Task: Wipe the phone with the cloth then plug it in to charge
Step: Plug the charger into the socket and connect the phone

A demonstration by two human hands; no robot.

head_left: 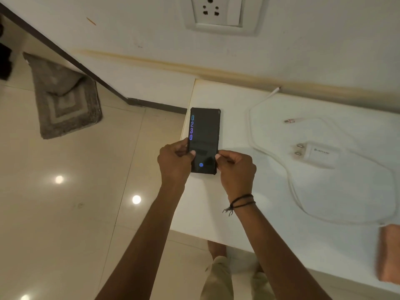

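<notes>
At the left edge of the white bench [270, 204], the lit phone [204, 139] is pinched by its long sides between the left hand [174, 163] and right hand [237, 167], both closed on it, and could be tipped off onto the tiled floor [71, 191] if either grip slackens.

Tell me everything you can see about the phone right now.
The phone is a black slab in a dark case with bumpered corners, lying lengthwise away from the person at the left edge of the white table. Its screen faces up and is lit: blue-violet digits run along its left side, and a round fingerprint icon glows near the bottom. The left hand and right hand pinch its near end from either side. Nothing is plugged into it.
</notes>
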